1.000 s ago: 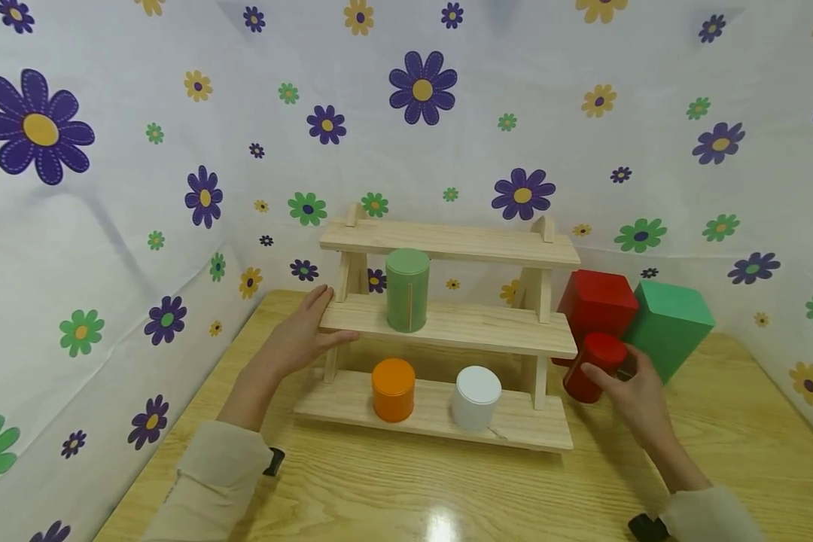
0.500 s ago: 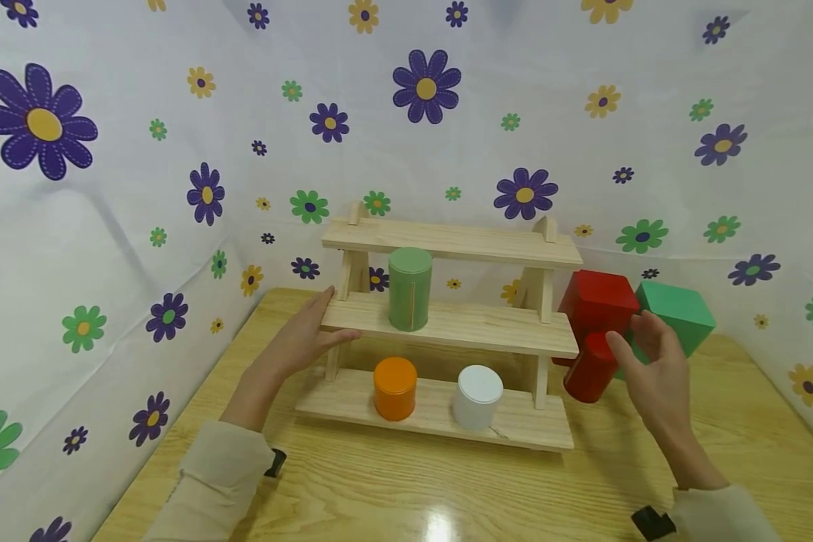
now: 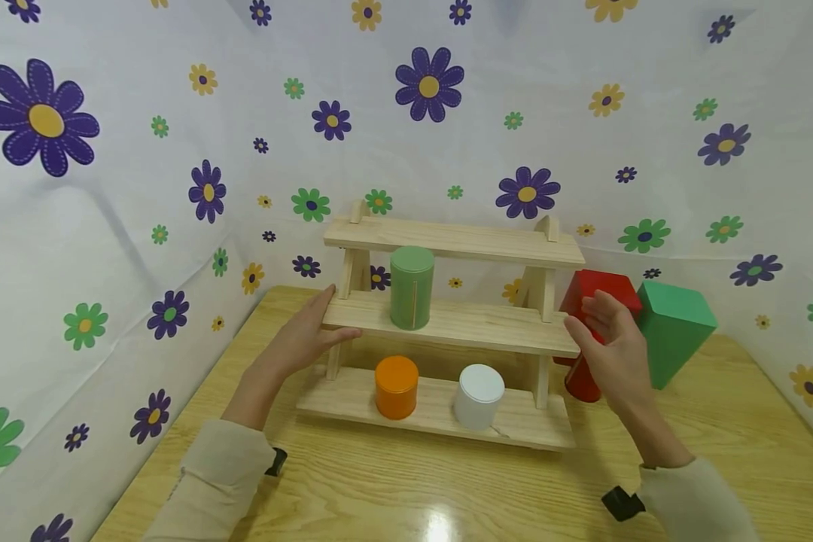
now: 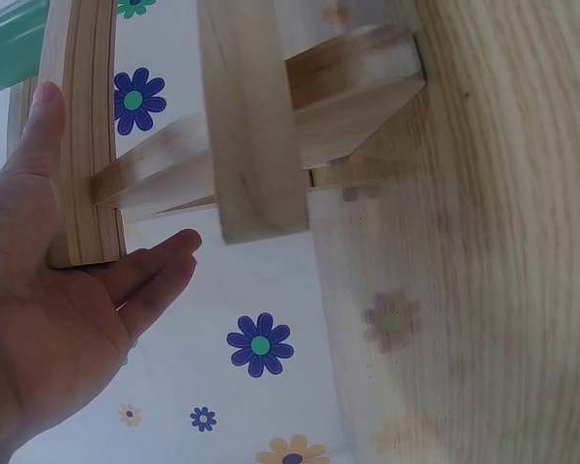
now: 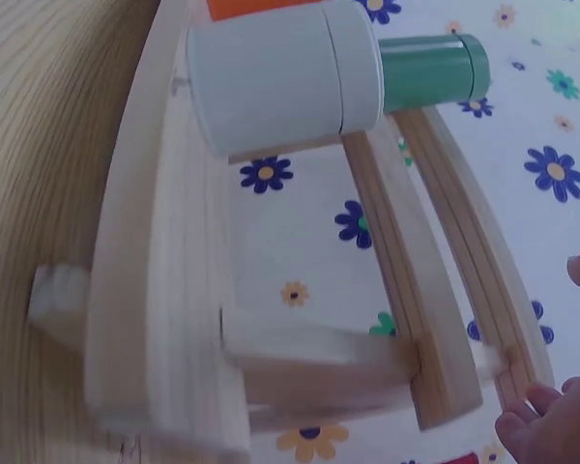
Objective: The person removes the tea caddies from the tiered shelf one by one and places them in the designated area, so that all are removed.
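A three-tier wooden shelf (image 3: 494,324) stands on the table. My left hand (image 3: 294,339) grips the left end of its middle board; in the left wrist view the thumb lies on one side of the board and the fingers on the other. My right hand (image 3: 613,354) is beside the board's right end, fingers spread, nothing held; whether it touches the wood cannot be told. It partly hides a red canister (image 3: 583,382). A green canister (image 3: 411,290) stands on the middle tier. An orange canister (image 3: 396,388) and a white canister (image 3: 479,397) stand on the bottom tier.
Behind my right hand are a red box (image 3: 599,282) and a green box (image 3: 677,324), close together. The wood-grain table (image 3: 352,482) extends in front of the shelf. A flower-print cloth (image 3: 244,98) hangs behind and at the sides.
My right hand has let go of the red canister, drawn back to the right, then moved left to the shelf's right end. The red canister stays put. My left hand keeps its hold.
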A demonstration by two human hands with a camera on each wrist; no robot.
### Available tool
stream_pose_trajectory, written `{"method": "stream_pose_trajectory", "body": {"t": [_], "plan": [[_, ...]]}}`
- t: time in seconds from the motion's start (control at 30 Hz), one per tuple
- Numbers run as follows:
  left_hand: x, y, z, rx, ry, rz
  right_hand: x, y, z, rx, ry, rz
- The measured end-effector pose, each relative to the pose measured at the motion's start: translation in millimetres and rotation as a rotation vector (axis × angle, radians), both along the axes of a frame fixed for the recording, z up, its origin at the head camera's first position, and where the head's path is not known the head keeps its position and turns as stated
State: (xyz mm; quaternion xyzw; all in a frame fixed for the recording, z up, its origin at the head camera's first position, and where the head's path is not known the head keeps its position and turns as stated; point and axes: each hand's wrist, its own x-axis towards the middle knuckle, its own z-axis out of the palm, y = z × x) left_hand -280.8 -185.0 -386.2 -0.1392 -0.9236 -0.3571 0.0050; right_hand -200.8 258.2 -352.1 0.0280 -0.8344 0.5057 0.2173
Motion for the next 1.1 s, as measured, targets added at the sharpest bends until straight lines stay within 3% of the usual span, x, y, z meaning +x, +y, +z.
{"method": "stream_pose_trajectory", "body": {"t": [0.2, 0.57, 1.1], "plan": [[-0.5, -0.1, -1.1, 0.008, 0.003, -0.001, -6.4, -23.3, 9.3, 0.042, -0.027, 0.092], [1.1, -0.1, -1.0, 0.003, 0.005, 0.006, -26.2, -65.0, 19.2, -0.050, -0.050, 0.264], [0.3, -1.2, -1.3, 0.002, 0.017, 0.004, -40.8, -115.8, 22.6, -0.071, -0.118, 0.395]]}}
